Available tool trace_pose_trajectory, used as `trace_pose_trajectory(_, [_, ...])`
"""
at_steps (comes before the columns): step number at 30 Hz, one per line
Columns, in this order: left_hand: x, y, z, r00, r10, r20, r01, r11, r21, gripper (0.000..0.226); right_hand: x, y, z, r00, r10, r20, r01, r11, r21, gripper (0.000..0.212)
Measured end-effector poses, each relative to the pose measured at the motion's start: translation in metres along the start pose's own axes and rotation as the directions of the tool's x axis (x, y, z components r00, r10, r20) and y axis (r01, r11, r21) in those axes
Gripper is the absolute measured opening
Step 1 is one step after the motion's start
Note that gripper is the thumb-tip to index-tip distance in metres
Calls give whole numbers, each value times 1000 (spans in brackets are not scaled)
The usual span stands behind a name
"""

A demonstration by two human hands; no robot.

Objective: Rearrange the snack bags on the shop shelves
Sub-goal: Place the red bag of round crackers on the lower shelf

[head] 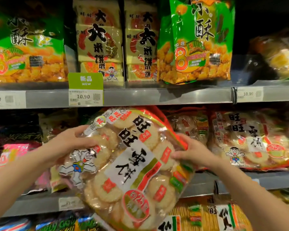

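A large clear bag of round rice crackers (pixel 128 165) with red trim and black characters hangs tilted in front of the middle shelf. My left hand (pixel 70 142) grips its upper left edge, fingers curled over the front. My right hand (pixel 188 150) pinches its right edge, thumb on the front. A matching rice cracker bag (pixel 250 140) lies on the middle shelf to the right.
The top shelf (pixel 157 95) carries green snack bags (pixel 198 40) and beige cracker packs (pixel 98 42), with a green "NEW" tag (pixel 85 80) and price labels on its rail. Pink packs (pixel 15 152) sit at the left of the middle shelf. Striped bags (pixel 207 217) fill the shelf below.
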State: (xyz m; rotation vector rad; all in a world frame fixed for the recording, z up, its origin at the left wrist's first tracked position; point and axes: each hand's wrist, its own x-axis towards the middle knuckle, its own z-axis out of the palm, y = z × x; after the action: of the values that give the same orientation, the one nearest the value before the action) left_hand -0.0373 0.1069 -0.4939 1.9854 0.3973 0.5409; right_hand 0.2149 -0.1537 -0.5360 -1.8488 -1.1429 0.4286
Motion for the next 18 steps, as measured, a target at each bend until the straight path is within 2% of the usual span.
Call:
trace_pose_trajectory(3, [7, -10, 30, 996, -17, -86, 16, 1000, -16, 96, 19, -8, -36, 971, 8, -238, -47, 986, -158, 41])
trace_pose_trajectory(6, [15, -10, 77, 988, 15, -153, -30, 995, -96, 75, 38, -10, -56, 819, -62, -570, -192, 907, -375, 38])
trace_pose_trajectory(8, [22, -9, 105, 978, 3, -207, -37, 986, -162, 80, 35, -9, -48, 730, -197, -654, -295, 773, -562, 39])
trace_pose_trajectory(10, [32, -11, 126, 967, -35, -253, -27, 971, -236, 77, 23, 4, -29, 678, -365, -638, -270, 684, -678, 47])
trace_pose_trajectory(11, [37, -12, 134, 961, -54, -272, -23, 963, -270, 76, 13, 12, -17, 692, -375, -617, -240, 686, -686, 54])
trace_pose_trajectory(14, [48, -9, 160, 947, -66, -315, -49, 938, -342, 81, -7, 42, 6, 820, -228, -525, -201, 744, -637, 77])
trace_pose_trajectory(16, [55, -7, 175, 942, -60, -331, -65, 933, -354, 73, -10, 59, 12, 853, -207, -478, -162, 768, -620, 91])
trace_pose_trajectory(18, [64, -11, 186, 937, -80, -340, -45, 938, -343, 75, -6, 72, 12, 885, -192, -424, -155, 738, -657, 100])
